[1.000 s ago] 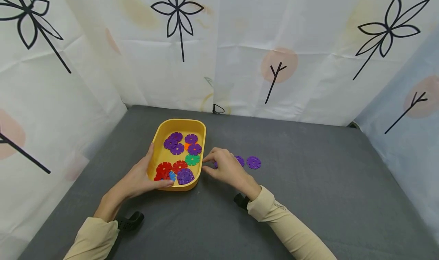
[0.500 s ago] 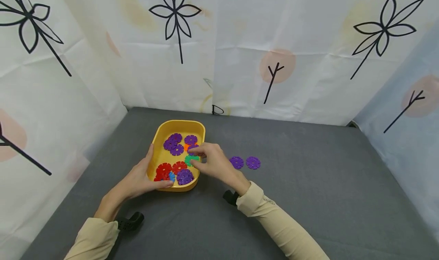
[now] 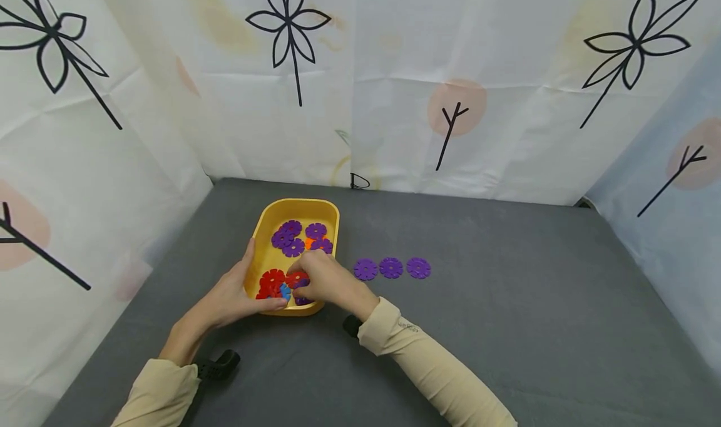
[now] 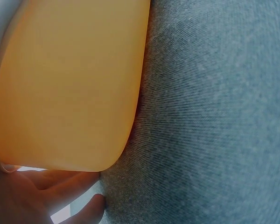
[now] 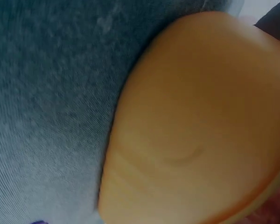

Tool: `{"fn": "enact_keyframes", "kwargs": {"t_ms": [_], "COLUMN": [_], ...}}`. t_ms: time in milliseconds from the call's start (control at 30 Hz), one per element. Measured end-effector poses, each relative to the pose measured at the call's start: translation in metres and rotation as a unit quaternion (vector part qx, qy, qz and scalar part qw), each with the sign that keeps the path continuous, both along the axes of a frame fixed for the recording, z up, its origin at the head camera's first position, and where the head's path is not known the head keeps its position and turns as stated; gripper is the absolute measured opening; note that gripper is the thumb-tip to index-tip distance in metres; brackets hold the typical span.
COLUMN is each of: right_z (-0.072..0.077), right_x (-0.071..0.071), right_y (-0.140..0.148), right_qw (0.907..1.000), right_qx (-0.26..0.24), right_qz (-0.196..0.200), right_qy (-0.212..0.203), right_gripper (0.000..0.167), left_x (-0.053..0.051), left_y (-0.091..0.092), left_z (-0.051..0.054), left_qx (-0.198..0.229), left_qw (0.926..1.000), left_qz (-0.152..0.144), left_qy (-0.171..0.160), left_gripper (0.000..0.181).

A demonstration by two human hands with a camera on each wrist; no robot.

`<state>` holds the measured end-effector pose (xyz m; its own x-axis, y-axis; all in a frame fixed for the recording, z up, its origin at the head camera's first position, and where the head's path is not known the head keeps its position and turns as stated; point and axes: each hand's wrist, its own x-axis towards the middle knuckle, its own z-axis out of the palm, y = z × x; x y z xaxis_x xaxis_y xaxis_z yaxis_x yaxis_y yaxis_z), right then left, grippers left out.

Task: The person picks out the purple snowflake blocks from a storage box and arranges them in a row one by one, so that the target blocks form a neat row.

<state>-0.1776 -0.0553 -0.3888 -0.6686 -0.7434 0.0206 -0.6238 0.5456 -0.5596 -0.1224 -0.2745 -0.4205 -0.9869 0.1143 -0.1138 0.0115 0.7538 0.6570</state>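
Observation:
My left hand [image 3: 225, 295] grips the yellow tray [image 3: 329, 217] at its left side and near-left corner, thumb over the near rim; its fingers [image 4: 74, 189] show beside the tray wall [image 4: 70, 88] in the left wrist view. Inside the tray's near-right part is my right hand [image 3: 332, 283], thumb and forefinger apart around a purple flower disc [image 3: 302, 283]. Red discs [image 3: 272, 281] and a blue one [image 3: 285, 291] lie just left of it. More purple discs [image 3: 293, 247] and an orange one [image 3: 309, 243] lie toward the back. The right wrist view shows mostly the tray's outer wall [image 5: 191, 121].
Three purple discs lie in a row on the grey cloth right of the tray: a left one [image 3: 366, 269], a middle one [image 3: 391, 268] and a right one [image 3: 419, 268]. White patterned curtains [image 3: 394, 133] stand behind and beside the table [image 3: 507, 289].
My right hand has moved from the tray's right rim into it, then toward its near end. It now covers the green disc and uncovers the leftmost purple disc on the cloth.

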Motion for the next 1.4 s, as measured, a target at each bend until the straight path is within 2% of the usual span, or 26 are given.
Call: {"fn": "enact_keyframes", "kwargs": {"t_ms": [100,400,600,767,933,1167,1400], "right_z": [0.002,0.004,0.003,0.003,0.002,0.003,0.001], "right_x": [0.001,0.005,0.005,0.003,0.002,0.002,0.003], "right_y": [-0.002,-0.007,-0.01,-0.013,-0.015,-0.014,-0.015], "right_qw": [0.999,0.9921,0.987,0.9827,0.9812,0.9819,0.9791], "right_qx": [0.042,0.119,0.143,0.169,0.181,0.18,0.181], "right_qz": [0.0,0.008,0.008,0.003,0.0,0.006,0.015], "right_qy": [0.015,0.039,0.073,0.077,0.068,0.06,0.092], "right_gripper": [0.035,0.029,0.024,0.026,0.028,0.022,0.016], "left_x": [0.0,0.0,0.0,0.0,0.0,0.0,0.001], "left_y": [0.0,0.0,0.0,0.0,0.001,0.0,-0.001], "left_z": [0.0,-0.001,-0.001,-0.001,0.0,-0.001,-0.002], "left_qx": [0.001,-0.01,-0.009,-0.01,-0.01,-0.014,-0.005], "left_qw": [1.0,0.9999,0.9999,0.9999,0.9999,0.9998,1.0], "left_qz": [0.001,0.006,0.006,0.006,0.006,0.009,0.002], "left_qy": [0.0,-0.003,-0.002,-0.006,-0.008,-0.006,0.002], "left_gripper": [0.136,0.136,0.136,0.135,0.135,0.134,0.135]}}
